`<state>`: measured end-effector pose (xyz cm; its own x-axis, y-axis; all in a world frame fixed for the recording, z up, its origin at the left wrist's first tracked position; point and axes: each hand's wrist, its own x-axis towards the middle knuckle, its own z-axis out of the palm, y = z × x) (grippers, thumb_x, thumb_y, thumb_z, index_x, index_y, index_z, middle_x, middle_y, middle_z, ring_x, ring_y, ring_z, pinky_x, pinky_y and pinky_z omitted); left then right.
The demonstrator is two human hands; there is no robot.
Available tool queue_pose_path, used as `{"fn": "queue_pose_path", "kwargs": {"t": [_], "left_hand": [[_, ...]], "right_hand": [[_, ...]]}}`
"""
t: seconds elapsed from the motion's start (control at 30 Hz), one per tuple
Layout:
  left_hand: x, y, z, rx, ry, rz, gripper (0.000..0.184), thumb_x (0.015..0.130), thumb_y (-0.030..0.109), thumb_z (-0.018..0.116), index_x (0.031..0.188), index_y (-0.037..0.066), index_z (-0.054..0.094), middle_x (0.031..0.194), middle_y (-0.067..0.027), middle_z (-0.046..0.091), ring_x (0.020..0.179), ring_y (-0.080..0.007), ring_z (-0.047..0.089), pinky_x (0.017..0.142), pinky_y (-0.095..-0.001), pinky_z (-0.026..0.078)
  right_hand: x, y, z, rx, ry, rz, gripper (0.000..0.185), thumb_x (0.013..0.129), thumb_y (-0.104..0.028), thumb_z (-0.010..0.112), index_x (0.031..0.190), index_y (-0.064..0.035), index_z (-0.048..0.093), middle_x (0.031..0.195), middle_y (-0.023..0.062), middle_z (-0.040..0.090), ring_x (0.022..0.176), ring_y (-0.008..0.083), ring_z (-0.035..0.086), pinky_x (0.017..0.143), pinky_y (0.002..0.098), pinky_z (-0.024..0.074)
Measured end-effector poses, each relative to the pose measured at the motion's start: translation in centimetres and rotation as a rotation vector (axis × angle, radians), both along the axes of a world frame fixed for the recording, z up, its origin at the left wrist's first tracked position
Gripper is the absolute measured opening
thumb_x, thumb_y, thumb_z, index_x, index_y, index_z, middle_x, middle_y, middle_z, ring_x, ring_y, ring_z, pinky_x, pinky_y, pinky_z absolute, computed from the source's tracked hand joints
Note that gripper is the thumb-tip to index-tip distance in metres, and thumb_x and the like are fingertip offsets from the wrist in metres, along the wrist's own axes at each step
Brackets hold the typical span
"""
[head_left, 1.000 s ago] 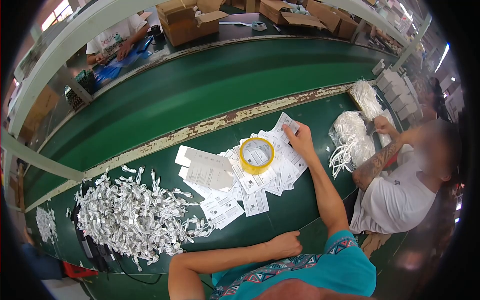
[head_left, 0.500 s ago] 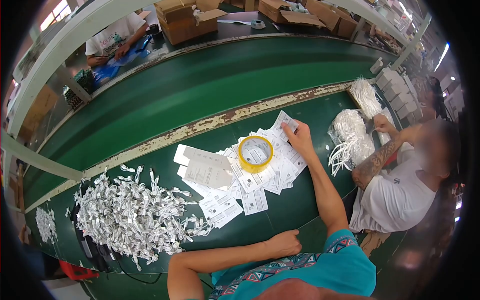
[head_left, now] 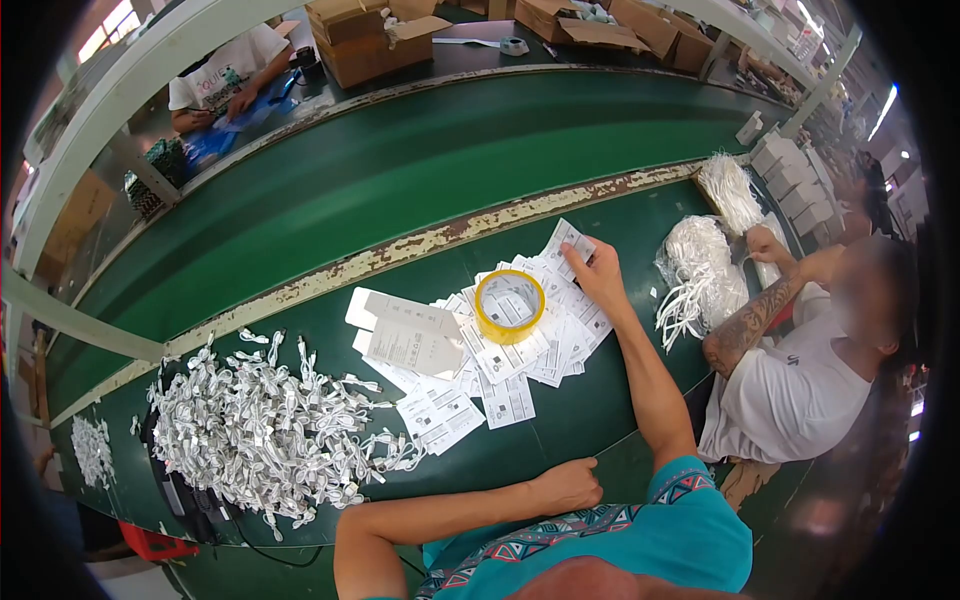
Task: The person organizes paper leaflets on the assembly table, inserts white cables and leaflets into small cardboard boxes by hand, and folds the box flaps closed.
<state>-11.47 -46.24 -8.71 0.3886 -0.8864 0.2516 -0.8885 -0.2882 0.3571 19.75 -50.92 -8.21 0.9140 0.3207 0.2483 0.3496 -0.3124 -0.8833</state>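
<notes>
My right hand (head_left: pixel 600 272) pinches a printed paper leaflet (head_left: pixel 566 244) between thumb and fingers, at the back right of a spread of similar printed sheets (head_left: pixel 440 418). On those sheets stands a roll of yellow tape (head_left: pixel 484 318). Left of the roll lies an unfolded white carton (head_left: pixel 415 338) with grey print. My left hand (head_left: pixel 568 486) is curled into a fist at the table's near edge, close to my body; nothing shows in it. A large heap of bundled white cables (head_left: pixel 270 435) covers the left of the table.
Beyond a chipped rail (head_left: pixel 420 247) runs a green conveyor belt (head_left: pixel 400 150). A co-worker (head_left: pixel 800 385) sits at right by bagged white cables (head_left: pixel 705 270). Another person (head_left: pixel 235 80) works across the belt, near open cardboard boxes (head_left: pixel 365 50). A metal post (head_left: pixel 80 325) rises at left.
Almost nothing differs. The view has shifted very slightly, and my right hand keeps its pinch on the leaflet. My left fist stays where it was.
</notes>
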Motion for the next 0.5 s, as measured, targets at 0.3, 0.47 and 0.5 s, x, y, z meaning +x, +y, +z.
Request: {"fn": "queue_pose_path", "kwargs": {"t": [0.3, 0.47, 0.5], "left_hand": [[0.1, 0.13, 0.25, 0.004, -0.008, -0.005, 0.014, 0.079, 0.019, 0.064, 0.071, 0.008, 0.062, 0.064, -0.0065, 0.062, 0.063, -0.022, 0.063, 0.079, -0.0329, 0.041], [0.04, 0.02, 0.07, 0.009, -0.001, -0.001, 0.014, 0.08, 0.019, 0.064, 0.071, 0.008, 0.062, 0.064, -0.0066, 0.063, 0.064, -0.022, 0.064, 0.08, -0.0329, 0.041], [0.02, -0.01, 0.03, 0.009, 0.0, -0.001, 0.014, 0.08, 0.019, 0.064, 0.071, 0.008, 0.062, 0.064, -0.0066, 0.063, 0.064, -0.022, 0.064, 0.08, -0.0329, 0.041]], "right_hand": [[0.0, 0.02, 0.01, 0.0, 0.0, -0.002, 0.023, 0.095, -0.019, 0.071, 0.089, 0.0027, 0.072, 0.066, 0.0016, 0.066, 0.059, 0.0047, 0.053, 0.052, 0.0275, 0.0425], [0.04, -0.01, 0.0, -0.003, 0.0, 0.0, 0.023, 0.095, -0.019, 0.071, 0.089, 0.0026, 0.072, 0.066, 0.0016, 0.066, 0.059, 0.0045, 0.052, 0.051, 0.0273, 0.0423], [0.12, -0.05, -0.18, 0.003, 0.004, 0.005, 0.023, 0.096, -0.019, 0.071, 0.089, 0.0025, 0.072, 0.066, 0.0015, 0.066, 0.059, 0.0043, 0.052, 0.051, 0.0271, 0.0422]]}}
